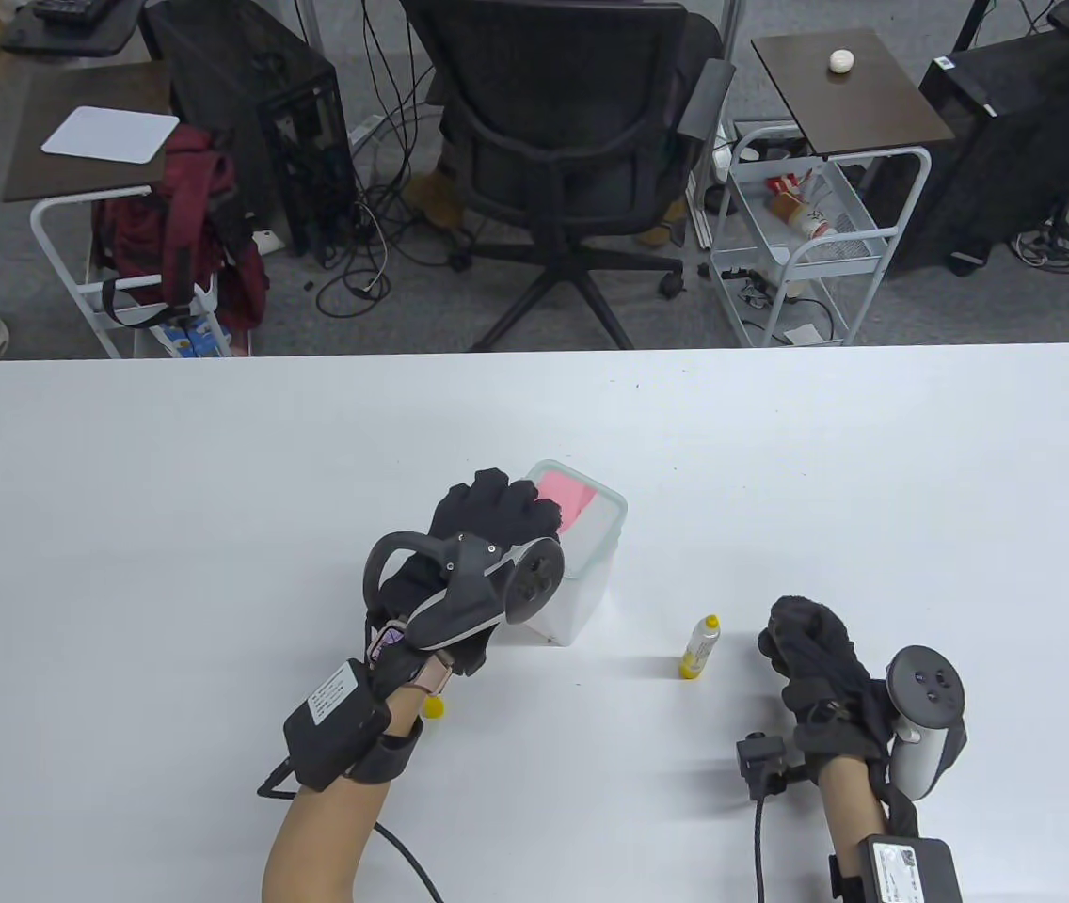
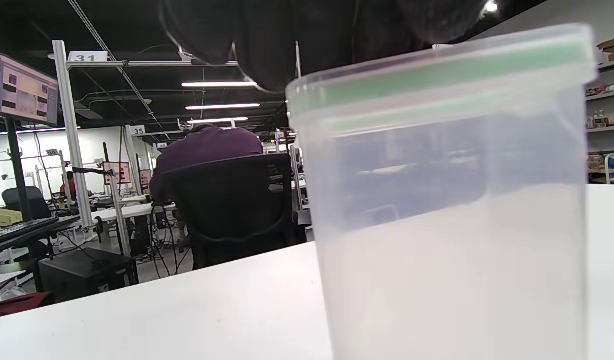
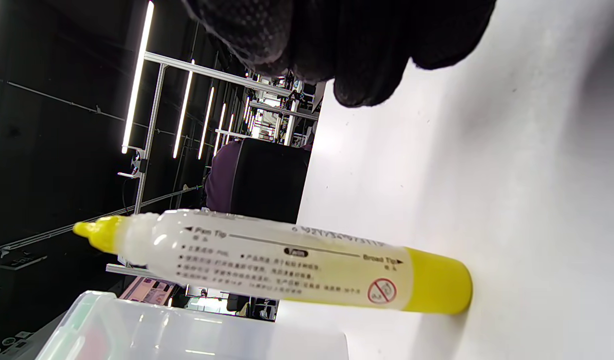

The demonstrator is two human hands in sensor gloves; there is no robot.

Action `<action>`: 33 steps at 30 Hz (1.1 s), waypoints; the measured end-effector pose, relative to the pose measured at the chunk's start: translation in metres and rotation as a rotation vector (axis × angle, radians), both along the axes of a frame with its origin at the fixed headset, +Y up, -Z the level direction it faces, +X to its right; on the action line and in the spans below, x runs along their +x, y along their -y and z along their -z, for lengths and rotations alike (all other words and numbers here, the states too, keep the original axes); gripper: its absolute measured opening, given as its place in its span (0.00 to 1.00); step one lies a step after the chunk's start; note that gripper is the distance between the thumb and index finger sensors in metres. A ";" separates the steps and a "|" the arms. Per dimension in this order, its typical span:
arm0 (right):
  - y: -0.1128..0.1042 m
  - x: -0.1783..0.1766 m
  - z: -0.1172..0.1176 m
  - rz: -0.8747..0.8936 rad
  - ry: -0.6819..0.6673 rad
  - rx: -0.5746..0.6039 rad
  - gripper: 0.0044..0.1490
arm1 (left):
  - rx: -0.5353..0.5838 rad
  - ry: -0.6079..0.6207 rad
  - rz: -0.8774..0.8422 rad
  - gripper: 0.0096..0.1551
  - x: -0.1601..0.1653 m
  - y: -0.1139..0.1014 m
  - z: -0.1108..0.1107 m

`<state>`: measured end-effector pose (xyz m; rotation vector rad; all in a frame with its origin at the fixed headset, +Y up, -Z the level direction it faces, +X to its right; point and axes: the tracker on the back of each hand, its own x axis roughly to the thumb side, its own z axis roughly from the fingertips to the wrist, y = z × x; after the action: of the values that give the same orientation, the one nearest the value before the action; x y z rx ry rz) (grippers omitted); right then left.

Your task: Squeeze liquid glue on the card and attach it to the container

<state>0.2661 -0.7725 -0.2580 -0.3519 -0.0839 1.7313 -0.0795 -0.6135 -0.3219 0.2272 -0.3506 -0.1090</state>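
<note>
Cap: small, yellow, lying on the table beside the left wrist. Left hand: pressing down on the pink card atop the container's lid, fingers lying spread over it; the glove is hiding part of the card. Glue: standing upright on its yellow base, uncapped tip showing only in the right wrist view, between container and right hand. Right hand: resting just beside the glue, fingers loosely curled, gripping nothing.
</note>
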 end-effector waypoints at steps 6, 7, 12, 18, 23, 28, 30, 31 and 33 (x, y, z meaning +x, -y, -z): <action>0.000 0.000 0.000 0.002 -0.001 -0.005 0.22 | 0.010 0.021 -0.019 0.27 0.002 0.002 -0.002; 0.000 -0.001 0.000 0.003 -0.002 -0.006 0.21 | 0.002 0.024 -0.030 0.27 0.002 0.002 -0.002; 0.000 -0.001 0.000 0.002 -0.003 -0.007 0.22 | -0.017 0.023 -0.059 0.26 0.001 0.002 0.000; -0.002 -0.001 -0.001 -0.015 0.001 0.003 0.22 | -0.013 0.033 -0.056 0.27 0.000 0.005 -0.002; -0.014 0.000 -0.003 -0.040 0.011 0.052 0.22 | -0.020 0.036 -0.059 0.27 0.000 0.006 -0.002; -0.035 -0.004 -0.007 -0.079 0.010 0.141 0.23 | -0.003 0.050 -0.103 0.30 -0.010 0.009 -0.002; -0.046 -0.008 -0.009 -0.111 0.008 0.188 0.23 | -0.009 0.052 -0.133 0.31 -0.017 0.010 0.000; -0.055 -0.012 -0.011 -0.138 0.007 0.221 0.23 | -0.012 0.058 -0.148 0.31 -0.021 0.011 0.000; -0.072 -0.019 -0.011 -0.172 -0.008 0.269 0.24 | -0.019 0.081 -0.172 0.30 -0.025 0.013 0.001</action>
<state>0.2472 -0.7010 -0.2467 -0.1422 -0.3462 1.8626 -0.1045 -0.6262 -0.3227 0.2429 -0.4109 0.0733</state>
